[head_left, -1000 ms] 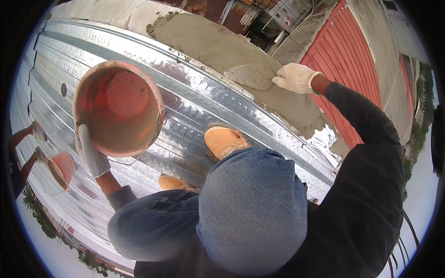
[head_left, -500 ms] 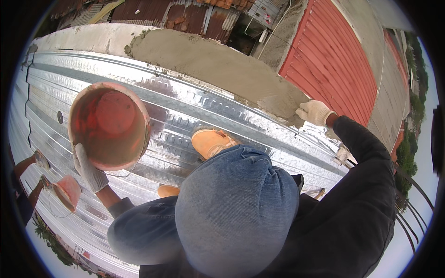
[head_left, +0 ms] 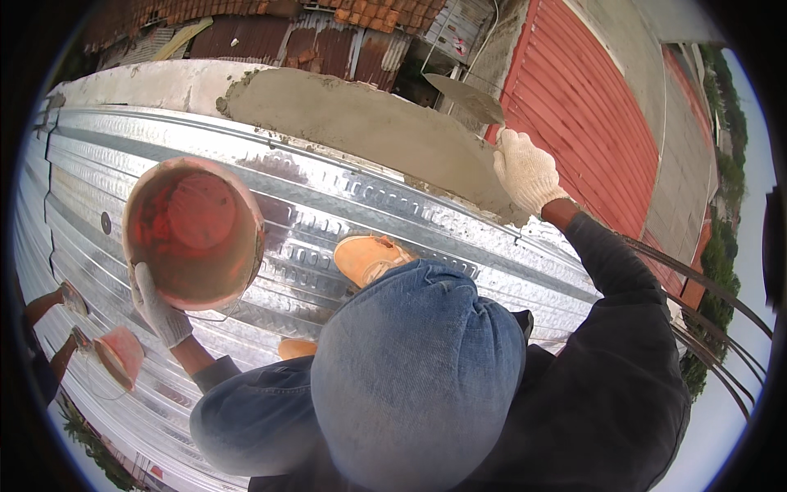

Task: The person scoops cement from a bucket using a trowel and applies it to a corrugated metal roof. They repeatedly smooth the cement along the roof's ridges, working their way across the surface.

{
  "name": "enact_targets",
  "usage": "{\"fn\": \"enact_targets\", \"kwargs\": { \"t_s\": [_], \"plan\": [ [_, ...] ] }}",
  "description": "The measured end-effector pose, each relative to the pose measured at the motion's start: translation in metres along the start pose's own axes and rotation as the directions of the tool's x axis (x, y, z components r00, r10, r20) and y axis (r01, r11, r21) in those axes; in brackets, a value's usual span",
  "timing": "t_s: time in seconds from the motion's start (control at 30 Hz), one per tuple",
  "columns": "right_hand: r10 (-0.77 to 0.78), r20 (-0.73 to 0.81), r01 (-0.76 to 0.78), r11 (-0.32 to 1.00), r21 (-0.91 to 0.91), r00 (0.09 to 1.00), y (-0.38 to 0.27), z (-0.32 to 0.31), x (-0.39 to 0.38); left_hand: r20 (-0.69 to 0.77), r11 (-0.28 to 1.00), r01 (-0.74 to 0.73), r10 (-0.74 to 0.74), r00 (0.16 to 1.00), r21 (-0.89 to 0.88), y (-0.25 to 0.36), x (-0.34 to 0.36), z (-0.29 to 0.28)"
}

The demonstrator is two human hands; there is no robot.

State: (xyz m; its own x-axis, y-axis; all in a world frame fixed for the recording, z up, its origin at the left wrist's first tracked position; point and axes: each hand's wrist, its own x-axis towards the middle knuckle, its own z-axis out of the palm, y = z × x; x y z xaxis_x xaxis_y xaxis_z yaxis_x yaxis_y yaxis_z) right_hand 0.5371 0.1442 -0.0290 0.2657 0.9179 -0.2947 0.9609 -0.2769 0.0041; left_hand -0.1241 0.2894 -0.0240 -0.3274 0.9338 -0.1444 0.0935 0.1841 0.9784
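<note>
My gloved left hand (head_left: 161, 307) grips the rim of a red plastic bucket (head_left: 246, 254) stained with cement, tilted so its inside shows, with grey residue in it. My gloved right hand (head_left: 526, 170) is closed on the handle of a flat metal trowel (head_left: 466, 97), held up near the far edge of a band of smoothed wet mortar (head_left: 344, 123) on a low concrete ledge. My tan shoes (head_left: 361, 258) stand on shiny ribbed metal sheeting (head_left: 98, 172) beside the ledge.
At left, another person's legs or arms (head_left: 45, 307) show beside a second pinkish bucket (head_left: 119, 361). Rusty roofing and clay tiles (head_left: 377, 16) lie beyond the ledge, with a red corrugated roof (head_left: 582, 123) at right. Dark cables (head_left: 721, 344) run at the right edge.
My right hand went rightward along the mortar, then came up and back left, lifting the trowel off the surface. The mortar looks smoother. The bucket stays in my left hand.
</note>
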Motion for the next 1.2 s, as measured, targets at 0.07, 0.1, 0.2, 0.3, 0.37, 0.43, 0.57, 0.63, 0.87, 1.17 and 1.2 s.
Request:
{"fn": "enact_targets", "kwargs": {
  "t_s": [0.07,0.1,0.2,0.3,0.37,0.43,0.57,0.63,0.87,1.17,1.2],
  "plan": [
    [-0.010,0.048,0.015,0.994,-0.104,0.999,-0.006,0.021,0.008,-0.002,1.000,0.007,-0.007,1.000,-0.020,0.000,-0.006,0.010],
    [-0.020,0.075,0.031,0.988,-0.150,0.997,-0.010,0.031,0.010,-0.008,1.000,0.000,-0.001,1.000,-0.021,-0.001,-0.008,0.009],
    [0.029,0.139,0.021,0.939,-0.343,0.990,-0.013,0.050,-0.014,-0.021,1.000,-0.013,0.013,1.000,-0.016,-0.001,-0.009,0.005],
    [0.008,0.123,0.045,0.905,-0.423,0.992,0.014,0.057,-0.033,0.019,0.996,0.027,-0.026,0.999,-0.088,-0.001,-0.014,0.008],
    [0.091,0.198,-0.010,0.927,-0.374,0.976,0.029,0.052,-0.042,0.009,0.997,0.030,-0.029,1.000,-0.073,0.012,-0.016,0.006],
    [0.268,0.305,-0.158,0.927,-0.340,0.914,0.047,0.033,-0.056,0.040,0.996,-0.004,0.007,0.999,-0.087,0.023,-0.012,0.043],
    [0.154,0.058,-0.153,0.988,-0.006,0.986,0.050,0.057,-0.062,-0.027,0.985,0.039,-0.044,0.999,-0.171,0.029,-0.029,0.025],
    [0.178,0.005,-0.174,0.954,0.246,0.984,0.034,0.068,-0.049,-0.108,0.969,0.015,-0.043,0.993,-0.247,0.023,-0.040,0.017],
    [-0.096,-0.148,0.167,0.773,0.612,0.984,-0.090,0.081,0.027,-0.573,0.938,-0.173,-0.031,0.819,-0.299,0.020,-0.093,-0.112],
    [-0.458,-0.045,0.369,0.651,0.664,0.888,-0.234,0.028,0.057,-0.943,0.885,-0.335,-0.330,0.040,-0.324,-0.136,-0.277,-0.432],
    [-0.456,-0.082,0.407,0.683,0.607,0.886,-0.235,0.018,0.074,-0.881,0.822,-0.377,-0.473,-0.033,-0.427,-0.177,-0.244,-0.419]
  ]
}}
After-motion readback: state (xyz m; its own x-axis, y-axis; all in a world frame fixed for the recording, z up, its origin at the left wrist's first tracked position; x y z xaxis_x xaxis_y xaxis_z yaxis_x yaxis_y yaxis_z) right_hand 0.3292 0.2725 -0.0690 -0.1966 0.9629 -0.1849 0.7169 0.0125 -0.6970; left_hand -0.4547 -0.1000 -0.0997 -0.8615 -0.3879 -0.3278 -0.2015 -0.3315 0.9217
